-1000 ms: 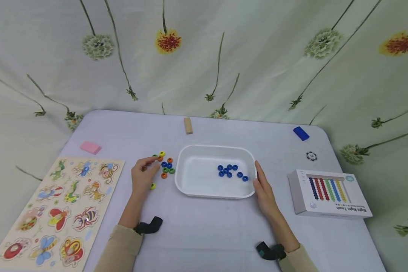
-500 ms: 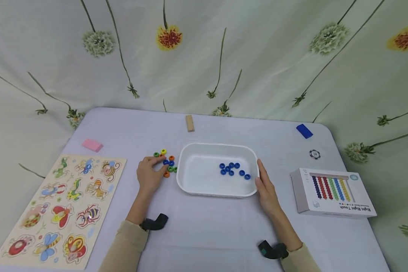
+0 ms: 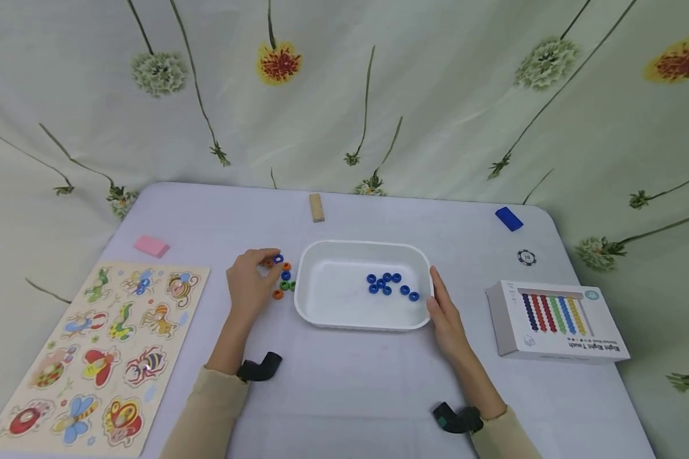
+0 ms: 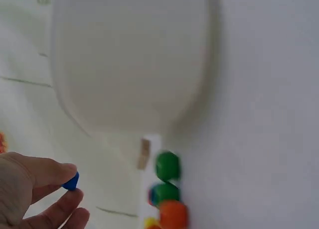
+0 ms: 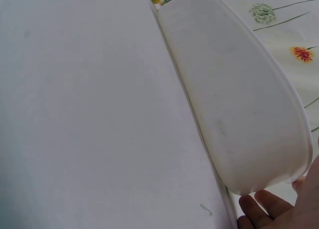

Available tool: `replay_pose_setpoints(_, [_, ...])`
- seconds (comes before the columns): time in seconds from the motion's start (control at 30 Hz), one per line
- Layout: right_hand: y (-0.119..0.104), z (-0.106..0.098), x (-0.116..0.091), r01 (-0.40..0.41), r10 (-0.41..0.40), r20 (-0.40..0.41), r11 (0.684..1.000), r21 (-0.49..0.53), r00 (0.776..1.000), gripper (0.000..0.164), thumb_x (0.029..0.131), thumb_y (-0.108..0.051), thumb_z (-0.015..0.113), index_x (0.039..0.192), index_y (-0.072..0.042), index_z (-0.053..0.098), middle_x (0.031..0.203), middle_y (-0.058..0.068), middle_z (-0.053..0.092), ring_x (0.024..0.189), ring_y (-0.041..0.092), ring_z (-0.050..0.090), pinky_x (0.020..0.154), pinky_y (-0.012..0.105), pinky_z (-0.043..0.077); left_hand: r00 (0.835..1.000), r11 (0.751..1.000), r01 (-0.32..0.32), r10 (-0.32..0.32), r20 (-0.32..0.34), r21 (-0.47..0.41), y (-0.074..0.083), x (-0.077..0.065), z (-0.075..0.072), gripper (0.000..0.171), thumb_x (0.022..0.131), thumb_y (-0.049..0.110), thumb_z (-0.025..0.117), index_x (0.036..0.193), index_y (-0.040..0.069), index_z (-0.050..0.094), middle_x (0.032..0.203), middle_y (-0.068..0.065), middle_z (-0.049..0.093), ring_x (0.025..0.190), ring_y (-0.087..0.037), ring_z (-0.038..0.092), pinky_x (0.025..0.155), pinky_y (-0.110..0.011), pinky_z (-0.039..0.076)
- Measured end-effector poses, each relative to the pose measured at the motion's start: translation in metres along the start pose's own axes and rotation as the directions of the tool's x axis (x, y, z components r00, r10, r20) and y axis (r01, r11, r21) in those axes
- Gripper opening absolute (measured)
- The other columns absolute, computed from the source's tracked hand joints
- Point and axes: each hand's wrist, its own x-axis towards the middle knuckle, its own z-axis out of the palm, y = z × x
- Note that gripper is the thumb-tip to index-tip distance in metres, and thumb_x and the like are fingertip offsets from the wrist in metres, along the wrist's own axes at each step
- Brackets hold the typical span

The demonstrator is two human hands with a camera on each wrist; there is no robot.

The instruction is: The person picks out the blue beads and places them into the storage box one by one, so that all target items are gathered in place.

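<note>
My left hand [image 3: 249,284] pinches a blue bead [image 3: 278,259] between thumb and fingertips, raised near the left end of the white tray [image 3: 335,321]. The left wrist view also shows this blue bead [image 4: 72,181] at the fingertips. Beneath and beside that hand lie loose beads: an orange bead [image 3: 278,294], a second blue bead [image 3: 286,275] and a green bead [image 3: 284,285]; the hand covers some others. My right hand [image 3: 449,322] holds the tray's right end, its thumb at the rim and fingers along the outer wall. Several blue beads [image 3: 381,284] lie inside the tray.
An insect puzzle board [image 3: 92,357] lies at left, with a pink block [image 3: 152,246] behind it. Along the back are a wooden block [image 3: 317,208] and a blue block [image 3: 509,218]. A round chip [image 3: 526,257] and a white bead-toy box [image 3: 557,322] occupy the right side.
The left hand has moved among the loose beads, taken hold of a blue one and lifted it slightly away from the table. The right hand stays at the tray, whose blue beads look unchanged.
</note>
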Motion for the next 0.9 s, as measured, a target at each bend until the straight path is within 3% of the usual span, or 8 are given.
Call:
replay_pose_setpoints(0.13, [0.0, 0.0, 0.001, -0.001, 0.001, 0.007, 1.0, 0.005, 1.0, 0.051, 0.094, -0.003, 0.031, 0.142, -0.006, 0.013, 0.148, 0.009, 0.013, 0.136, 0.021, 0.011, 0.103, 0.011, 0.012, 0.99, 0.995, -0.062, 0.072, 0.123, -0.082, 0.039, 0.012, 0.002, 0.027, 0.077, 0.015, 0.067, 0.103, 0.009, 0.063, 0.089, -0.007, 0.062, 0.085, -0.021, 0.055, 0.073, -0.035, 0.043])
replay_pose_setpoints(0.3, [0.002, 0.001, 0.003, -0.023, 0.023, 0.017, 1.0, 0.001, 1.0, 0.051, 0.094, -0.005, 0.031, 0.142, -0.008, 0.013, 0.148, 0.007, 0.012, 0.136, 0.019, 0.01, 0.108, 0.028, 0.012, 0.951, 0.986, 0.001, 0.051, 0.306, -0.167, 0.069, 0.022, 0.022, 0.026, 0.078, 0.019, 0.067, 0.102, 0.011, 0.063, 0.088, -0.003, 0.061, 0.086, -0.019, 0.055, 0.073, -0.03, 0.042])
replay_pose_setpoints(0.4, [0.001, 0.002, 0.002, -0.028, 0.028, 0.01, 1.0, -0.011, 1.0, 0.051, 0.094, -0.005, 0.032, 0.142, -0.008, 0.014, 0.148, 0.007, 0.013, 0.136, 0.021, 0.011, 0.108, 0.038, 0.012, 0.921, 0.977, 0.059, 0.026, 0.389, -0.206, 0.074, 0.022, 0.039, 0.023, 0.077, 0.021, 0.068, 0.099, 0.013, 0.064, 0.083, -0.001, 0.06, 0.08, -0.017, 0.054, 0.067, -0.027, 0.043])
replay_pose_setpoints(0.57, [-0.001, 0.002, 0.001, -0.017, 0.017, 0.018, 0.999, -0.031, 1.0, 0.051, 0.094, -0.005, 0.032, 0.142, -0.007, 0.014, 0.148, 0.009, 0.013, 0.135, 0.025, 0.012, 0.107, 0.04, 0.014, 0.885, 0.959, 0.131, 0.001, 0.466, -0.251, 0.071, 0.017, 0.067, 0.02, 0.076, 0.02, 0.069, 0.095, 0.016, 0.065, 0.077, -0.001, 0.057, 0.07, -0.015, 0.05, 0.06, -0.023, 0.043])
replay_pose_setpoints(0.67, [-0.001, 0.001, 0.001, -0.012, 0.012, 0.015, 0.999, -0.032, 1.0, 0.051, 0.094, -0.005, 0.032, 0.142, -0.007, 0.014, 0.148, 0.01, 0.014, 0.135, 0.026, 0.012, 0.106, 0.043, 0.015, 0.854, 0.956, 0.162, -0.012, 0.52, -0.245, 0.069, 0.015, 0.079, 0.02, 0.075, 0.019, 0.07, 0.094, 0.016, 0.066, 0.075, -0.001, 0.057, 0.067, -0.014, 0.05, 0.058, -0.022, 0.042])
replay_pose_setpoints(0.8, [0.0, 0.0, 0.0, -0.014, 0.014, 0.004, 1.0, -0.022, 1.0, 0.052, 0.094, -0.004, 0.032, 0.142, -0.008, 0.015, 0.148, 0.009, 0.015, 0.135, 0.025, 0.013, 0.106, 0.044, 0.014, 0.816, 0.968, 0.166, -0.026, 0.577, -0.191, 0.07, 0.013, 0.087, 0.019, 0.074, 0.016, 0.07, 0.092, 0.015, 0.067, 0.071, 0.0, 0.057, 0.064, -0.014, 0.05, 0.057, -0.022, 0.041])
replay_pose_setpoints(0.9, [-0.001, -0.001, 0.0, -0.018, 0.018, -0.009, 1.0, -0.021, 1.0, 0.052, 0.093, -0.004, 0.033, 0.142, -0.008, 0.015, 0.148, 0.009, 0.016, 0.135, 0.025, 0.013, 0.106, 0.045, 0.014, 0.804, 0.986, 0.114, -0.019, 0.594, -0.122, 0.074, 0.013, 0.09, 0.018, 0.073, 0.015, 0.07, 0.091, 0.015, 0.067, 0.07, 0.0, 0.057, 0.063, -0.014, 0.05, 0.057, -0.023, 0.04])
